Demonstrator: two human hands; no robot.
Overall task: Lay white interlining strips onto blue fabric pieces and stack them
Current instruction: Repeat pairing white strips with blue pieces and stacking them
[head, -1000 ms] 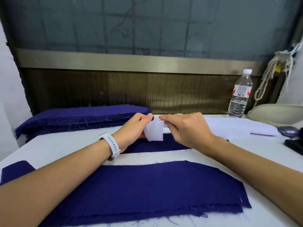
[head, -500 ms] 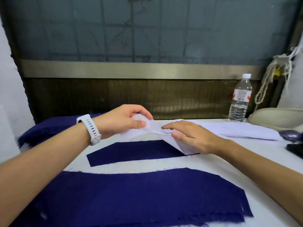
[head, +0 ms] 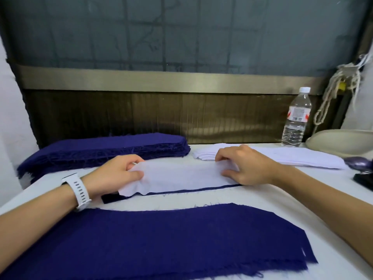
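A white interlining strip [head: 181, 176] lies spread over a narrow blue fabric piece [head: 113, 198], whose near edge and left corner peek out under it. My left hand [head: 117, 174] pinches the strip's left end, which is slightly lifted and wrinkled. At the right end, my right hand [head: 244, 165] pinches the strip between thumb and curled fingers. A wide blue fabric stack [head: 161, 243] lies nearest to me. A thick pile of blue pieces [head: 105, 150] sits at the back left, and a pile of white strips [head: 292, 158] at the back right.
A water bottle [head: 296, 120] stands at the back right beside a pale bowl-like object [head: 339, 142]. Dark objects [head: 363, 172] lie at the right table edge. A dark wall panel closes the table's far side.
The white strip was bunched and raised between both hands; now it is pulled out flat over the narrow blue piece. My hands have moved apart to its two ends.
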